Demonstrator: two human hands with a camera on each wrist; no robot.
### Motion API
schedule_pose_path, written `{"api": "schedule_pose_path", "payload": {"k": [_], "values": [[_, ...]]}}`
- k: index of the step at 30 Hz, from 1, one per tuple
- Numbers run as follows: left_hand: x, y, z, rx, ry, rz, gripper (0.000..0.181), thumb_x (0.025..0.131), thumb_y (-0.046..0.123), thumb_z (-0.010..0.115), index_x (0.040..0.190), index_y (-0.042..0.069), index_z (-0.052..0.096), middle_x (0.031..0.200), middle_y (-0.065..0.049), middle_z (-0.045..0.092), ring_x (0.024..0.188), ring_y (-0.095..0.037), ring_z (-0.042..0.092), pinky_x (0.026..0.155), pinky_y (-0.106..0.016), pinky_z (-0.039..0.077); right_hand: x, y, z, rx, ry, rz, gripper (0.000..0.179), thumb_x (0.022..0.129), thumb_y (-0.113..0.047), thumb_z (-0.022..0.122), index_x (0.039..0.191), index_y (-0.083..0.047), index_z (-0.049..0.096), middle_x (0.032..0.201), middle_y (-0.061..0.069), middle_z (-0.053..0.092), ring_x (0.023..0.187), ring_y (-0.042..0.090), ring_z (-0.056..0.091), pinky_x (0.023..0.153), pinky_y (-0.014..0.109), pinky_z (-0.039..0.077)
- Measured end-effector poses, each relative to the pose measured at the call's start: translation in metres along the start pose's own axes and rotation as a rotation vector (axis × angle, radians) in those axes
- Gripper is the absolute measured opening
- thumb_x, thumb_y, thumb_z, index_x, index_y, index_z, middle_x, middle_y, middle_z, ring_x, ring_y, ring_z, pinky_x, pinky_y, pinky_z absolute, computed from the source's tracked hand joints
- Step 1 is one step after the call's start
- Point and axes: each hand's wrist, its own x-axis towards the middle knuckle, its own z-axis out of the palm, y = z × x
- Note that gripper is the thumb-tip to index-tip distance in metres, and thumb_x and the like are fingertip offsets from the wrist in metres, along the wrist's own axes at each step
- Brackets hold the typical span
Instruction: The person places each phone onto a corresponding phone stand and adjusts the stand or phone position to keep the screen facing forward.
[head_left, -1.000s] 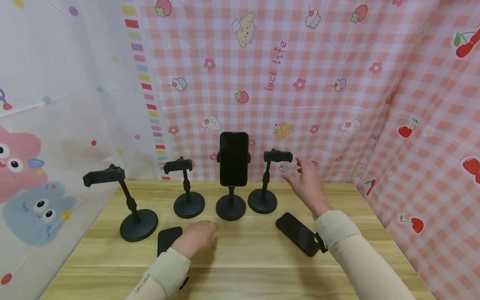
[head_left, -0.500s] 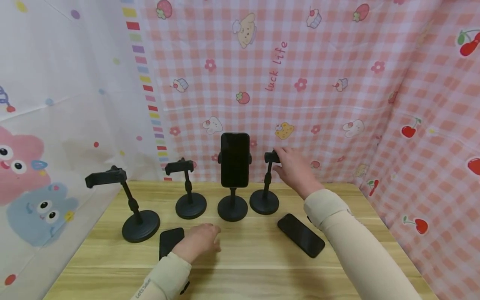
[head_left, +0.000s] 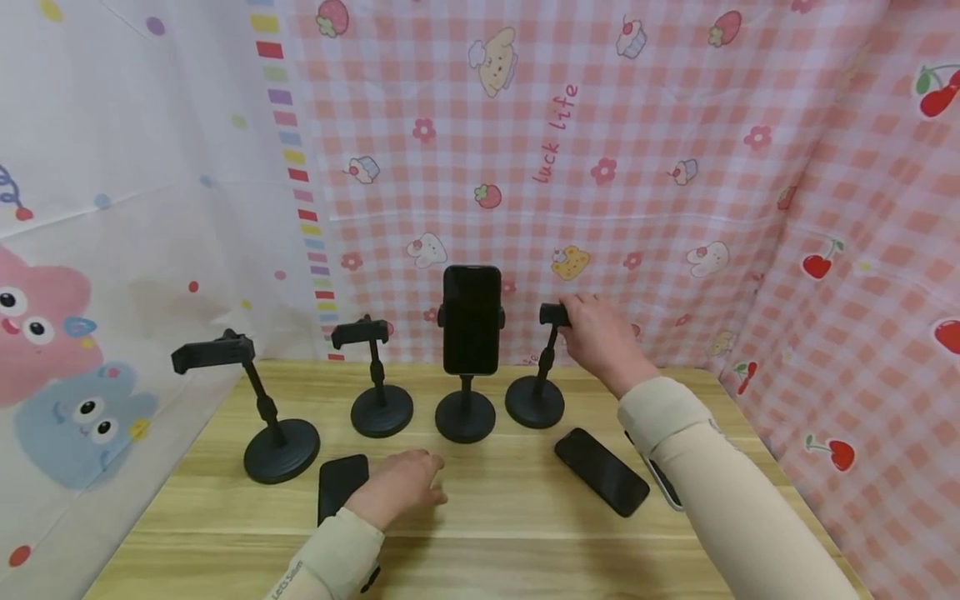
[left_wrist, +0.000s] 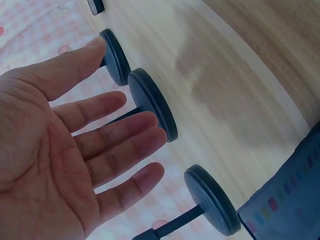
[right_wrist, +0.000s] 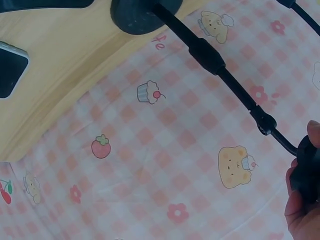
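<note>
My right hand (head_left: 606, 343) grips the clamp (head_left: 553, 314) of the rightmost black phone stand (head_left: 535, 405). In the right wrist view, fingers (right_wrist: 300, 215) wrap the clamp head (right_wrist: 304, 175) at the right edge, and the stand's pole (right_wrist: 207, 56) slants down from its base. My left hand (head_left: 401, 487) hovers low over the table with relaxed fingers, palm bare in the left wrist view. Beside it lies a dark phone (head_left: 342, 479), partly covered by the wrist. Another phone (head_left: 472, 321) stands upright in the middle stand (head_left: 465, 418).
Two more phone stands, one far left (head_left: 281, 452) and one left of centre (head_left: 382, 412), have bare clamps. A black phone (head_left: 602, 472) lies front right on the wooden table (head_left: 487, 546). Another phone (head_left: 663, 481) is mostly hidden under the right forearm. Patterned cloth (head_left: 480, 167) hangs behind.
My right hand came leftward onto the rightmost stand's clamp and took hold. That stand has since shifted slightly right. The left hand has barely moved.
</note>
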Motion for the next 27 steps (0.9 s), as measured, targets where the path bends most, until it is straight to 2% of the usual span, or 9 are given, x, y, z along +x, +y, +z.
{"api": "schedule_pose_path", "payload": {"k": [6, 16, 21, 27], "values": [[0.002, 0.000, 0.004, 0.000, -0.001, 0.010, 0.038, 0.085, 0.031, 0.079, 0.113, 0.008, 0.067, 0.102, -0.009, 0.069, 0.095, -0.029, 0.066, 0.080, -0.046, 0.053, -0.002, -0.002, -0.005, -0.018, -0.022, -0.002, 0.039, 0.092, -0.011, 0.070, 0.128, 0.002, 0.061, 0.116, 0.021, 0.064, 0.104, 0.039, 0.058, 0.093, 0.051, 0.047], [0.002, 0.004, 0.004, 0.005, 0.004, 0.038, 0.034, 0.086, 0.029, 0.078, 0.110, 0.006, 0.067, 0.100, -0.009, 0.069, 0.093, -0.028, 0.067, 0.080, -0.045, 0.053, -0.009, 0.003, -0.006, -0.051, 0.033, -0.084, 0.041, 0.086, -0.016, 0.078, 0.122, -0.001, 0.064, 0.110, 0.018, 0.069, 0.097, 0.037, 0.063, 0.091, 0.052, 0.047], [0.001, 0.006, 0.004, -0.005, 0.016, 0.060, 0.034, 0.085, 0.027, 0.078, 0.108, 0.005, 0.068, 0.099, -0.009, 0.069, 0.092, -0.029, 0.067, 0.081, -0.045, 0.053, -0.009, 0.006, -0.010, -0.008, -0.002, -0.062, 0.036, 0.087, -0.015, 0.078, 0.117, -0.001, 0.066, 0.105, 0.017, 0.070, 0.093, 0.035, 0.065, 0.088, 0.050, 0.050], [0.001, 0.007, 0.006, -0.020, 0.001, 0.070, 0.034, 0.086, 0.028, 0.077, 0.109, 0.005, 0.067, 0.099, -0.008, 0.069, 0.092, -0.027, 0.067, 0.081, -0.043, 0.053, -0.006, 0.007, -0.015, 0.043, -0.066, -0.011, 0.029, 0.089, -0.016, 0.077, 0.113, -0.004, 0.067, 0.097, 0.013, 0.071, 0.085, 0.030, 0.067, 0.080, 0.046, 0.053]]}}
